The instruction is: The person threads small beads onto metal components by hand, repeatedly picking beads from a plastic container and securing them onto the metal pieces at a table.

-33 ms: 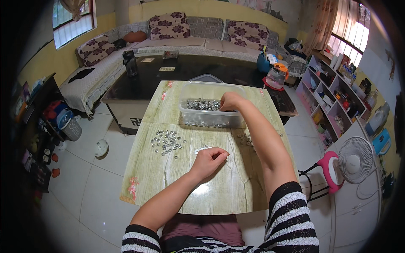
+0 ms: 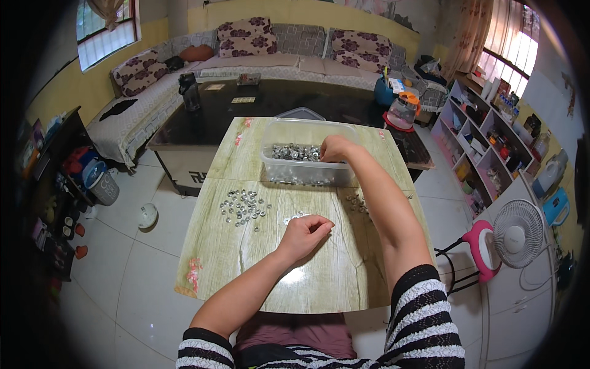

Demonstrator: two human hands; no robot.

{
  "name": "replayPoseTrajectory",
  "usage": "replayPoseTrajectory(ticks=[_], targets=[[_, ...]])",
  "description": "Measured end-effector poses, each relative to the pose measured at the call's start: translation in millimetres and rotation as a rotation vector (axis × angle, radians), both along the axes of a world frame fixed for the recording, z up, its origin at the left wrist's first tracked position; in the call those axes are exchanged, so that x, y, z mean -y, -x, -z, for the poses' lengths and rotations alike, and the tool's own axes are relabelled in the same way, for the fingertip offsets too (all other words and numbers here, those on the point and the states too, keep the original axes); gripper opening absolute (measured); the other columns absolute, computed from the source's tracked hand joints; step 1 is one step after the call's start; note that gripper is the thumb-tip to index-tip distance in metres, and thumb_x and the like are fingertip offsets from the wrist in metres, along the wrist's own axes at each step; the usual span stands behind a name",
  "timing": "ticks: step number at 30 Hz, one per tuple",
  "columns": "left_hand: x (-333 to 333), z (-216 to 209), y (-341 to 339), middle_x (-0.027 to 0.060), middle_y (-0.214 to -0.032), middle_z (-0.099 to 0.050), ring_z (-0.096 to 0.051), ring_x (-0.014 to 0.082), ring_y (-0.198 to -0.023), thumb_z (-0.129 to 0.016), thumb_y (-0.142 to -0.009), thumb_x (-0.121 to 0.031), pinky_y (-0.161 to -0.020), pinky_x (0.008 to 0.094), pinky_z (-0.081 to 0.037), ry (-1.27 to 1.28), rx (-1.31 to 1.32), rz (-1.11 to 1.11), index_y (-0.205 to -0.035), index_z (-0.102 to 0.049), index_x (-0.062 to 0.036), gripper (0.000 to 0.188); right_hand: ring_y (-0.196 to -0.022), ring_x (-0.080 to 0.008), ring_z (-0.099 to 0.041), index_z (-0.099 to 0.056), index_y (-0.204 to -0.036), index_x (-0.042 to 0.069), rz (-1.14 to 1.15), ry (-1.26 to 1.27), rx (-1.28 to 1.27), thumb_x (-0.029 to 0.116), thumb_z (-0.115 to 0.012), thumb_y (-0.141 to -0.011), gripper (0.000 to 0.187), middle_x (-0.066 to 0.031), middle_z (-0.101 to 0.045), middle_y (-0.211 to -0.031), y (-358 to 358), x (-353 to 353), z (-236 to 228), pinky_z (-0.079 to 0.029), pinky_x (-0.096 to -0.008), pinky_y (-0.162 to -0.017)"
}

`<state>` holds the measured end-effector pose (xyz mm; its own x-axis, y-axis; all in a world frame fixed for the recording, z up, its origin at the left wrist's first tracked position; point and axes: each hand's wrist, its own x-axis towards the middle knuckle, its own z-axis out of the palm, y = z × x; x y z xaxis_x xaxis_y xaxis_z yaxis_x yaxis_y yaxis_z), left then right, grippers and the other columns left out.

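Clear plastic container (image 2: 305,173): rectangular, lidless, upright near the far edge of my surface (image 2: 227,258). Small silvery metal pieces (image 2: 290,152) fill its lower part in a jumbled heap; my right fingers (image 2: 326,151) dip into their right side, any piece between them hidden. Loose group (image 2: 245,208): many small, round, shiny pieces, spread and mostly apart, left of centre. Small cluster (image 2: 297,216): a few pale, shiny pieces just beyond my left fingers (image 2: 314,222). Shaded pile (image 2: 357,202): pieces partly covered by my right forearm.

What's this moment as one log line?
right hand: in clear tub | left hand: over table | metal pieces: tub, table
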<state>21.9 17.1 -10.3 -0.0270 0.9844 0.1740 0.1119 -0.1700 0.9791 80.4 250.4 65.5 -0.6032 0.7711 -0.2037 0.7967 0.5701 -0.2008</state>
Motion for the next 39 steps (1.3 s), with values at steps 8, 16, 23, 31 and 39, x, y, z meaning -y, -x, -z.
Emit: replayPoseTrajectory(ticks=[8, 16, 23, 31, 39], targets=[[-0.9, 0.1, 0.2, 0.0046, -0.074, -0.063, -0.057, 0.0078, -0.069, -0.056, -0.081, -0.017, -0.063, 0.0218, -0.046, -0.036, -0.083, 0.002, -0.086, -0.062, -0.0003, 0.019, -0.077, -0.0247, -0.059, -0.067, -0.076, 0.011, -0.020, -0.127, 0.009, 0.012, -0.062, -0.059, 0.017, -0.0123, -0.063, -0.079, 6.8, -13.0, 23.2, -0.046, -0.0323, -0.069], [-2.5, 6.5, 2.4, 0.0047, -0.074, -0.062, -0.057, 0.0076, -0.068, -0.056, -0.081, -0.016, -0.062, 0.0211, -0.046, -0.054, -0.114, 0.018, -0.086, -0.062, 0.0001, 0.018, -0.076, -0.0241, -0.060, -0.068, -0.075, 0.011, -0.020, -0.112, -0.010, 0.010, -0.061, -0.059, 0.017, -0.0118, -0.063, -0.078, 2.8, -8.2, 21.0, -0.046, -0.0324, -0.068], [-4.4, 7.4, 0.1, 0.0043, -0.075, -0.063, -0.058, 0.0075, -0.068, -0.056, -0.081, -0.016, -0.063, 0.0212, -0.046, -0.060, -0.130, 0.036, -0.086, -0.062, -0.0002, 0.018, -0.075, -0.0229, -0.060, -0.067, -0.074, 0.011, -0.025, -0.081, -0.003, 0.008, -0.060, -0.059, 0.017, -0.0111, -0.063, -0.077, -0.5, -12.9, 22.5, -0.046, -0.0318, -0.067], [-3.6, 5.4, 0.5, 0.0047, -0.075, -0.063, -0.057, 0.0077, -0.069, -0.056, -0.081, -0.018, -0.063, 0.0217, -0.046, -0.054, -0.175, 0.036, -0.086, -0.062, -0.0010, 0.019, -0.078, -0.0232, -0.058, -0.065, -0.077, 0.011, -0.061, 0.006, -0.037, 0.008, -0.059, -0.060, 0.019, -0.0099, -0.063, -0.079, -0.3, -1.5, 12.4, -0.045, -0.0314, -0.069], [-3.8, 7.8, 0.9, 0.0051, -0.075, -0.063, -0.057, 0.0076, -0.069, -0.055, -0.081, -0.017, -0.063, 0.0214, -0.046, -0.050, -0.157, 0.043, -0.086, -0.062, -0.0004, 0.019, -0.079, -0.0239, -0.058, -0.065, -0.080, 0.012, -0.069, -0.067, 0.046, 0.012, -0.061, -0.060, 0.021, -0.0094, -0.063, -0.082, 6.6, -6.2, 18.1, -0.045, -0.0320, -0.070]])
